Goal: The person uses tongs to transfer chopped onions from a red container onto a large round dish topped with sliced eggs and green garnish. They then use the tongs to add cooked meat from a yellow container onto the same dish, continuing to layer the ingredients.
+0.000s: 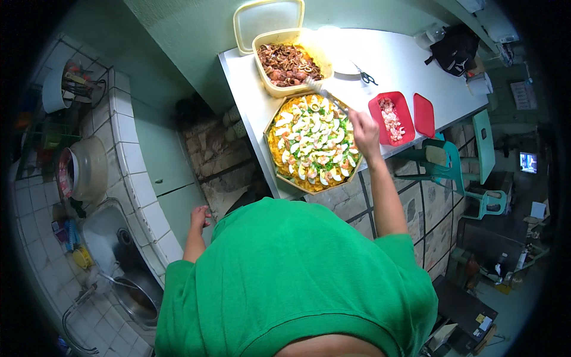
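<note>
My right hand point(364, 130) is closed around the handle of a metal fork point(324, 92). The fork's head reaches the near edge of a yellowish plastic tub point(279, 90) of dark brown cooked pieces and rings, perhaps squid. Just below lies an eight-sided tray point(321, 192) of yellow-orange noodles point(278, 152), topped with egg slices, chopped greens and pinkish bits. A ring-shaped piece point(315, 107) rests near the tray's far side. Down by my left side hangs my left hand point(202, 216), holding nothing, its fingers loosely apart.
Right of the tray, a red container point(377, 113) holds pinkish pieces beside its red lid point(424, 114). Scissors point(366, 75) and a white plate point(345, 66) are on the white table point(398, 53). A tiled counter with a sink point(107, 223) stands left; green stools point(443, 160) stand right.
</note>
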`<act>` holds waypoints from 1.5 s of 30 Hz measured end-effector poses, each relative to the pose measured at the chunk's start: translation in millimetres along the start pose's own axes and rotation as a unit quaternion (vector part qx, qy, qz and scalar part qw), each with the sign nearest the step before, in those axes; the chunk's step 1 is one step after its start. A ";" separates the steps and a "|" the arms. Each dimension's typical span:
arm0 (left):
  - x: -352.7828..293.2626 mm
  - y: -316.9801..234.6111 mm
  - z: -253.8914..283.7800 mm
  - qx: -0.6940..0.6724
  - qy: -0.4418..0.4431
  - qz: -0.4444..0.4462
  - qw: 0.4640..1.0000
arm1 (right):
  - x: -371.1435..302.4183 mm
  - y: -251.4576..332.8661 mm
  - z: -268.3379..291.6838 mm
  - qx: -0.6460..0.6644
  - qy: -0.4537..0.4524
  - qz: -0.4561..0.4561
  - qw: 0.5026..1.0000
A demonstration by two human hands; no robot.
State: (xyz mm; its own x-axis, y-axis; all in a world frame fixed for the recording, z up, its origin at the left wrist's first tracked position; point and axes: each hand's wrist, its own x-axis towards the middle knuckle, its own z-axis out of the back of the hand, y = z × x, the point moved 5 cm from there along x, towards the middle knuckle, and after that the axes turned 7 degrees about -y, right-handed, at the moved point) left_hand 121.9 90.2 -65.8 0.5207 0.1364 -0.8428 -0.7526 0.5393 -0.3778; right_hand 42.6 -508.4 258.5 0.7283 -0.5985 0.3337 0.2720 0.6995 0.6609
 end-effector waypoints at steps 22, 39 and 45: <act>6.1 53.1 8.1 0.036 0.017 -0.075 0.996 | 111.2 -14.9 -6.9 -0.286 0.046 -0.057 0.955; 19.3 -61.7 -14.9 0.033 0.022 -0.034 0.999 | -58.6 -38.4 110.1 -0.269 0.051 -0.091 0.957; 12.3 -36.2 -7.1 0.029 0.014 -0.029 0.999 | -24.3 -33.3 118.3 -0.269 0.097 -0.114 0.951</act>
State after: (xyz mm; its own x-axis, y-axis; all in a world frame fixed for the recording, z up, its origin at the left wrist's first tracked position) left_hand 152.7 66.4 -65.2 0.5509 0.0801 -0.8307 -0.6965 0.5925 -0.4048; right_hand -58.6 -563.4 307.9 0.7001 -0.7117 0.0578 0.6814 0.6901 0.2438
